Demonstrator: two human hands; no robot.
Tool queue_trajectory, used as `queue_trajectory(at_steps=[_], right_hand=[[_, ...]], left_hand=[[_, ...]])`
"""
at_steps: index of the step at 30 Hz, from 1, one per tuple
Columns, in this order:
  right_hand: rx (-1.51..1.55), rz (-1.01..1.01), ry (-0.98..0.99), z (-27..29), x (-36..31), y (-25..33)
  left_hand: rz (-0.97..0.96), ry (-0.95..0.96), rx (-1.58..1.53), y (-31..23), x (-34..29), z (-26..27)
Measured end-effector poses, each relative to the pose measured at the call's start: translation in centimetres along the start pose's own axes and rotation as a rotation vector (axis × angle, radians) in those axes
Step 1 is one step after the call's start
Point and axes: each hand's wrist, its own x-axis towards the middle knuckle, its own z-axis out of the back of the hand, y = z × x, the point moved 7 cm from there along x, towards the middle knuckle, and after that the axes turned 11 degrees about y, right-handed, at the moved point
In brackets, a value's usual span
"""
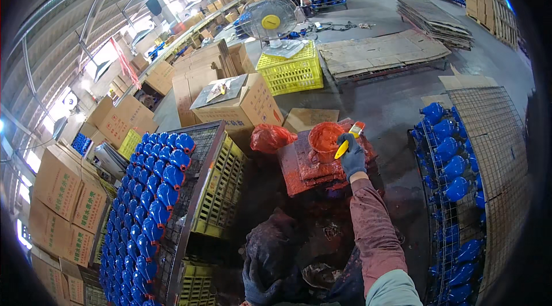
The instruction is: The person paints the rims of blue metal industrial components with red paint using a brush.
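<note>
My right hand (353, 160), in a dark grey glove, is closed around a paintbrush (342, 149) with a yellow handle. The bristle end points up and away, beside the rim of a round container of red paint (326, 137). This container stands on a red-smeared stack of flat boards (299, 163). A crumpled red plastic bag (270, 138) lies left of it. My left hand does not show. On the left, many glossy blue castings with red edges (150, 202) stand in rows on a wire-mesh rack (202, 133).
More blue castings (447, 150) sit on a rack at right, beside a leaning mesh panel (489, 150). Yellow crates (221, 191) support the left rack. Ahead are a cardboard box (244, 104), a yellow crate (290, 70) bearing a fan (270, 21), and a low cardboard-topped platform (382, 53).
</note>
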Motion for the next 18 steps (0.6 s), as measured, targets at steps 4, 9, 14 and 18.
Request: queue_trajectory(at_steps=[4,9,14,18], right_hand=[[-0.011,0.004,-0.002,0.0,0.0,0.0],[0.035,0.070,-0.075,0.3,-0.1,0.0],[0.028,0.098,-0.054,0.1,0.1,-0.2],[-0.018,-0.013,-0.027,0.0,0.1,-0.8]], left_hand=[[0.021,0.007,-0.029,0.3,0.0,-0.1],[0.043,0.034,0.082,0.4,0.1,-0.4],[0.040,0.026,0.014,0.3,0.0,-0.1],[0.087,0.049,-0.056,1.2,0.0,-0.3]])
